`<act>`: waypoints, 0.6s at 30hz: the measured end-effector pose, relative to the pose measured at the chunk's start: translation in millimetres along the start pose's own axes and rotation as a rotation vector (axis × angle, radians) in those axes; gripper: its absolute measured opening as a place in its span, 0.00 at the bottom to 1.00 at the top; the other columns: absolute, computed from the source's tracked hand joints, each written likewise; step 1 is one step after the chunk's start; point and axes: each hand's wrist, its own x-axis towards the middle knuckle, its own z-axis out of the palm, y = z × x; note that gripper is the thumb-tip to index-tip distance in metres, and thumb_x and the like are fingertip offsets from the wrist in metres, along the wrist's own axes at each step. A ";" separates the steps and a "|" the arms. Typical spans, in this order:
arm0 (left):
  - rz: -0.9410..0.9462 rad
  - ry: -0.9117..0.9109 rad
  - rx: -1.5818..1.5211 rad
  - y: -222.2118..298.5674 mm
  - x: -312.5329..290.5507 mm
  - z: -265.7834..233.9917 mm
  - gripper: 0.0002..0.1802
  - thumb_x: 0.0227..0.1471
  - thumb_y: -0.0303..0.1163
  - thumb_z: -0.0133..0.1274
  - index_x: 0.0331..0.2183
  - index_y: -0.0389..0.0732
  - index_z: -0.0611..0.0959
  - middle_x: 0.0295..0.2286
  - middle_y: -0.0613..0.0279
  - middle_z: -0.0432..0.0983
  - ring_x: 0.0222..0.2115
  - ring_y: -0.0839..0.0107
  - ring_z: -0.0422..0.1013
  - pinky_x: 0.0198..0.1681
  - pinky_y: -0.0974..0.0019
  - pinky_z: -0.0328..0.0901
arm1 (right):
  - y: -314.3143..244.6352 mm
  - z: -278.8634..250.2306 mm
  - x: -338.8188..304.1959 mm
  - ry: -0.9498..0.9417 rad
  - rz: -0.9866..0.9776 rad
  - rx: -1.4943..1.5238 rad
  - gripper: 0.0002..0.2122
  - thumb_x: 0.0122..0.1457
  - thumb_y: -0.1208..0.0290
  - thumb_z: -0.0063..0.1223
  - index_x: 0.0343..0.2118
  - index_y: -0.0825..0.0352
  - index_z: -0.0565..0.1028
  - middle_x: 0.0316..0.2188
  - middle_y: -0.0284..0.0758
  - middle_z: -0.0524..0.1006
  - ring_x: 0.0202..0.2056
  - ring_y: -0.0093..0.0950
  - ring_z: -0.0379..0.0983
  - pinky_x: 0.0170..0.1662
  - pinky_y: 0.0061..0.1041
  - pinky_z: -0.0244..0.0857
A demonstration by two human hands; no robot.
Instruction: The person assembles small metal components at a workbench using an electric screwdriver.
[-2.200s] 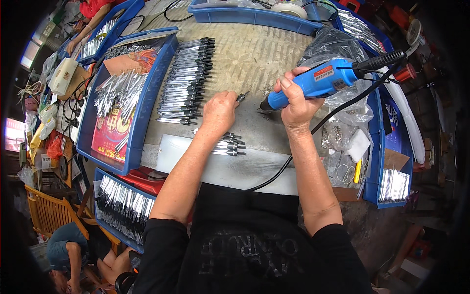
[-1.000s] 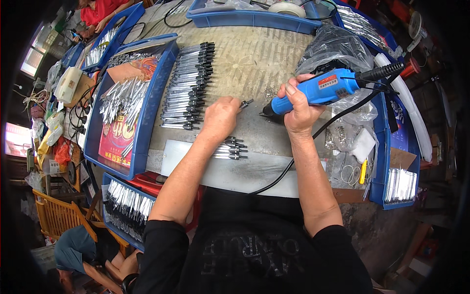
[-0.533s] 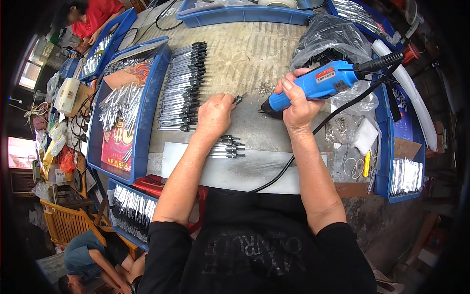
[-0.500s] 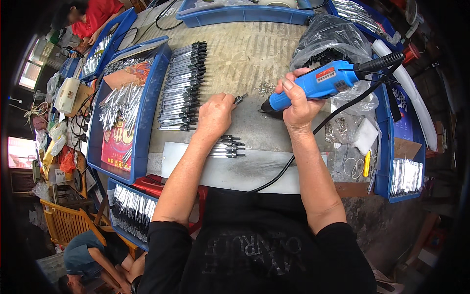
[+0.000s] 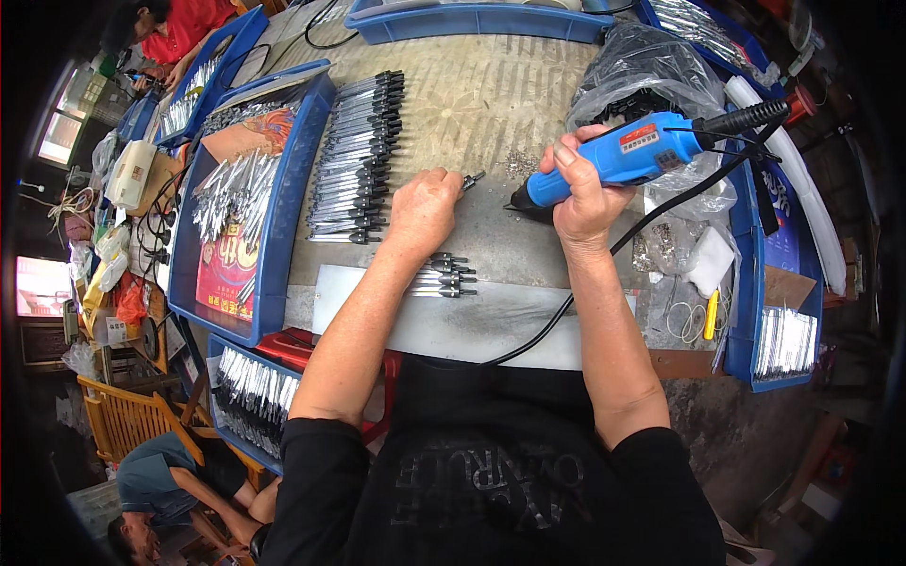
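My right hand (image 5: 587,193) is wrapped round a blue electric screwdriver (image 5: 618,156). The tool lies tilted, its dark tip pointing down and left, close to the tabletop. Closed over a slim rod-like piece, my left hand (image 5: 425,206) leaves only the piece's dark end (image 5: 473,180) showing past the fingers. A gap separates that end from the screwdriver's tip. Left of this hand, silver rods with black ends (image 5: 354,160) lie side by side in a long row. Several similar rods (image 5: 444,276) rest beside my left forearm, on a pale board (image 5: 491,330).
Tiny metal parts (image 5: 520,164) are heaped beyond the screwdriver's tip. Blue trays of rods stand left (image 5: 307,151) and right (image 5: 746,325). A black cable (image 5: 684,195) trails past my right wrist. At right lie a plastic bag (image 5: 651,71) and a yellow-handled tool (image 5: 711,315). Two people sit at left.
The whole view has shifted slightly. Both hands keep their grips, and the screwdriver and the rod stay about as far apart as before.
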 end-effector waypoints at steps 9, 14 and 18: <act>0.004 -0.003 0.007 -1.4 -1.3 0.3 0.06 0.42 0.30 0.50 0.21 0.39 0.73 0.21 0.57 0.69 0.27 0.58 0.68 0.28 0.58 0.63 | 1.7 0.7 1.2 0.001 0.001 0.014 0.14 0.40 0.81 0.53 0.32 0.72 0.66 0.22 0.33 0.69 0.21 0.22 0.68 0.25 0.22 0.66; 0.011 -0.013 -0.002 -2.5 -0.1 -1.6 0.06 0.41 0.30 0.51 0.22 0.39 0.72 0.22 0.57 0.70 0.27 0.57 0.68 0.28 0.58 0.63 | 2.4 -1.1 1.6 0.008 -0.005 0.021 0.14 0.39 0.81 0.53 0.33 0.72 0.66 0.22 0.33 0.69 0.21 0.22 0.68 0.25 0.22 0.65; -0.072 -0.012 -0.083 -5.6 0.2 -3.7 0.06 0.41 0.30 0.51 0.22 0.39 0.73 0.22 0.57 0.70 0.27 0.57 0.68 0.29 0.58 0.63 | 1.7 -1.4 1.5 0.020 -0.010 0.026 0.14 0.39 0.81 0.53 0.32 0.72 0.66 0.21 0.33 0.69 0.21 0.22 0.68 0.25 0.22 0.65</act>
